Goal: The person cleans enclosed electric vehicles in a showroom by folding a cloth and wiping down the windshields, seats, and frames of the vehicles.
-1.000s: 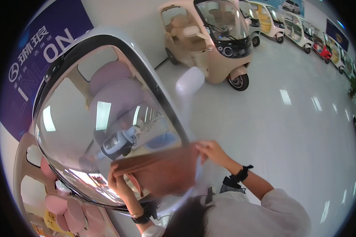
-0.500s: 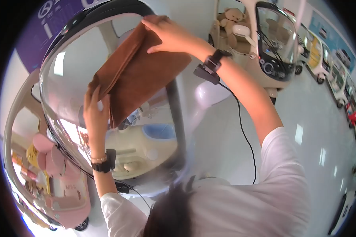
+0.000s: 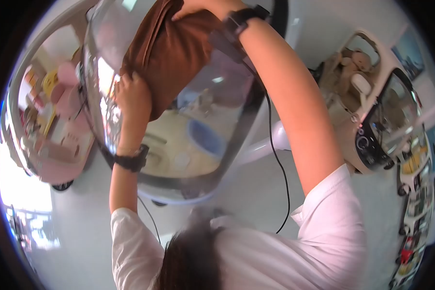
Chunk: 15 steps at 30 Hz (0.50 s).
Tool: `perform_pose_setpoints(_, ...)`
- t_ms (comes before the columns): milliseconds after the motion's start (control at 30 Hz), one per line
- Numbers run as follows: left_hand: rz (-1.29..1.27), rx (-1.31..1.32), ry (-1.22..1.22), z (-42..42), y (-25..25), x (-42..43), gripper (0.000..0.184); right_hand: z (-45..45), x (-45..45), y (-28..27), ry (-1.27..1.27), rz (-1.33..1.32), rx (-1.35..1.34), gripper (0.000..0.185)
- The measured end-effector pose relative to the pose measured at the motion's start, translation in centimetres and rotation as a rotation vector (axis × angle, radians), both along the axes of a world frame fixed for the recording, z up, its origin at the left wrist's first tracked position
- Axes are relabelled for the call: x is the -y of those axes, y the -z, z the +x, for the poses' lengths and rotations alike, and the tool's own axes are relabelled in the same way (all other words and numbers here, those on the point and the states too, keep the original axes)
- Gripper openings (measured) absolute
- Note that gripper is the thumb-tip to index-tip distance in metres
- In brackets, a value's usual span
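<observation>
A folded brown cloth [image 3: 174, 58] is stretched between my two hands in front of the curved clear windshield [image 3: 222, 92] of a small vehicle. My left hand [image 3: 133, 94] is closed on the cloth's lower left edge. At the top of the view, my right hand [image 3: 191, 6] grips its upper part, with the fingertips partly cut off by the frame. Black straps with small devices sit on both wrists. Whether the cloth touches the windshield, I cannot tell.
Through the windshield a cream dashboard with a blue recess [image 3: 205, 139] shows. A pink vehicle [image 3: 63, 154] stands at left, a beige one with a teddy bear [image 3: 357, 63] at right. A black cable [image 3: 277, 154] hangs from my right wrist. More small vehicles line the far right.
The view has tilted and turned, so the vehicles appear shifted. Both hands still hold the cloth, which now sits higher in view and looks more creased.
</observation>
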<state>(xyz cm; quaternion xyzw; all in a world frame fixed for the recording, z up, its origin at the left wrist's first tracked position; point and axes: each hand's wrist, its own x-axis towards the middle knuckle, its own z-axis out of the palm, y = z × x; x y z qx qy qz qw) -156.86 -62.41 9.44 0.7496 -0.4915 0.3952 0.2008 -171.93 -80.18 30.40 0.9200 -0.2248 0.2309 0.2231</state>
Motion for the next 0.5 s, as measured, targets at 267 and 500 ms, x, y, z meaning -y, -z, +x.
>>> perform_pose_setpoints(267, 0.408, 0.129, -0.612, -0.5, 12.8, -6.9, 0.013, 19.3, -7.6, 18.0, -0.217, -0.095, 0.028, 0.067)
perform_pose_setpoints(500, 0.868, -0.247, -0.558, -1.5, 27.2, -18.0, 0.019, 25.1, -19.9, 35.9, -0.377, 0.028, -0.036, 0.035)
